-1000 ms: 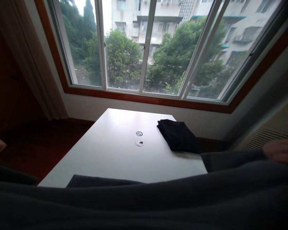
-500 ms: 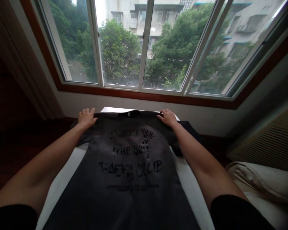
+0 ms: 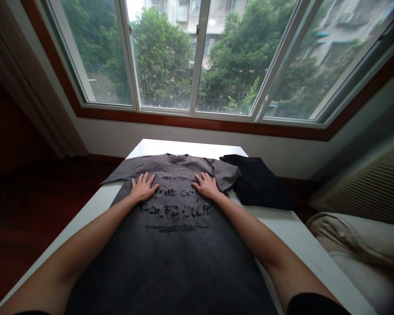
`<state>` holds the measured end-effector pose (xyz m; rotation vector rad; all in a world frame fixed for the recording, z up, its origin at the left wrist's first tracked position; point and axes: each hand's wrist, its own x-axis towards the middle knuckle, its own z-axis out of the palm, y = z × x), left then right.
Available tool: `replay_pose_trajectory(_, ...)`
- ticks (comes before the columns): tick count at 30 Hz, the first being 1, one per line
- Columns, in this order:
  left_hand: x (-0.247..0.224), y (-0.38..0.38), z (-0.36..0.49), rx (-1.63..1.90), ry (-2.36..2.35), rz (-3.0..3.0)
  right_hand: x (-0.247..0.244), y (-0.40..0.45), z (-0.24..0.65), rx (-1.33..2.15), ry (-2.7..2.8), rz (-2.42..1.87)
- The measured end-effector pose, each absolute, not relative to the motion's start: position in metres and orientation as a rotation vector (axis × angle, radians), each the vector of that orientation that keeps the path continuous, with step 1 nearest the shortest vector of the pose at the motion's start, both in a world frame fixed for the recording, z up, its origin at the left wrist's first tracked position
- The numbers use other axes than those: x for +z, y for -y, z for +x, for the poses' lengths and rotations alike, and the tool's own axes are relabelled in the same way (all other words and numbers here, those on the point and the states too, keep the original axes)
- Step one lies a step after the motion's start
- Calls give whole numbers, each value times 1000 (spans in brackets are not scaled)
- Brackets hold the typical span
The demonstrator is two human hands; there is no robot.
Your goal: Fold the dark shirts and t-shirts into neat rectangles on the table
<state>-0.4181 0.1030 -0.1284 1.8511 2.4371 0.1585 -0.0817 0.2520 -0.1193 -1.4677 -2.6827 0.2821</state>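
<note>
A dark grey T-shirt (image 3: 180, 253) with black lettering lies spread out, printed side up, on a white table (image 3: 302, 245). Its neckline points toward the window and both sleeves stretch out sideways. My left hand (image 3: 142, 188) rests flat on the left of the chest, fingers spread beside the lettering. On the other side my right hand (image 3: 206, 186) lies flat with its fingers apart, touching the print's right edge. The hem is out of view at the bottom.
A folded black garment (image 3: 262, 181) lies at the table's right edge, by the right sleeve. Behind the table is a wide window (image 3: 197, 114). Beige and white bedding or cloth (image 3: 357, 245) sits at the right, and a curtain (image 3: 36, 78) hangs at the left.
Both hands have let go of the shirt's shoulders and come inward and nearer onto its chest. The shirt's shoulders and sleeves now lie flat on the table. The folded black garment shows more fully.
</note>
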Motion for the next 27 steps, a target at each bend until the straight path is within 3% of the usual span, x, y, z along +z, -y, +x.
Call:
replay_pose_trajectory(6, -122, -116, -423, 179, -2438, 1852, -122, -257, -84, 265, 2615, -1492)
replay_pose_trajectory(11, -114, -69, -398, 363, -2396, 2115, -113, -220, -61, 175, 2600, -1287)
replay_pose_trajectory(17, -104, 57, -356, 461, -1801, 2534, -90, -94, 2, 322, 2721, -724)
replay_pose_trajectory(22, -104, 130, -369, 512, -2045, 2362, -70, 18, 50, 483, 2993, -652)
replay_pose_trajectory(27, -99, 191, -384, 542, -2174, 2250, -71, 78, 92, 519, 2947, -797)
